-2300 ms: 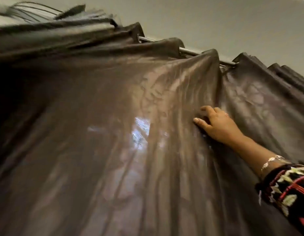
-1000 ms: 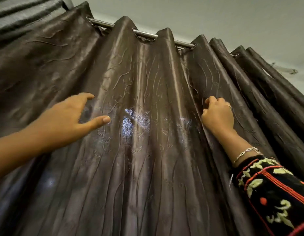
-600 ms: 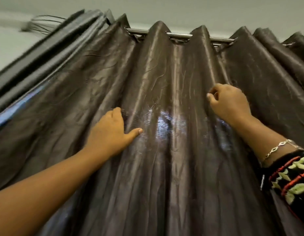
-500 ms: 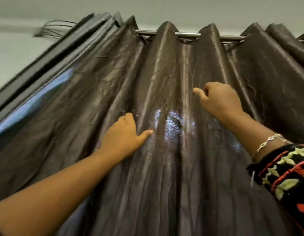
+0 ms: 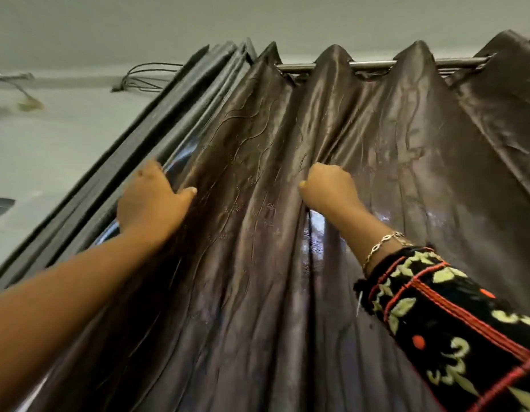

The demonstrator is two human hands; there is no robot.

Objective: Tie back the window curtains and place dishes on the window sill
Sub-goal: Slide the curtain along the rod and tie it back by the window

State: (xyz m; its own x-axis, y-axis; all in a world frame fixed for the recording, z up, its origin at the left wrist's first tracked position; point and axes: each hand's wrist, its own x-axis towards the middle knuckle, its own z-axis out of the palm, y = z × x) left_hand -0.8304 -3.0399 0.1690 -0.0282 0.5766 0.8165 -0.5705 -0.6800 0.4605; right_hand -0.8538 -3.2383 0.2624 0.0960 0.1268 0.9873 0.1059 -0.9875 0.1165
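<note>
Shifted toward 9 o'clock, the left hand (image 5: 152,203) now wraps gathered folds of the curtain (image 5: 258,248); the right hand (image 5: 329,190) follows, fingers (image 5: 318,173) clenched on one pleat. Fabric judged soft, slick and light: grip whole pleats.

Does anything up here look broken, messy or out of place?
A loose bundle of dark cords sticks out from the wall left of the curtain, looped untidily. The curtain itself hangs whole on its rod.

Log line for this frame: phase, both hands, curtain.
phase: gathering curtain | left hand: grips a fold beside the stacked pleats | right hand: grip closed on another fold | curtain: hanging on rod
</note>
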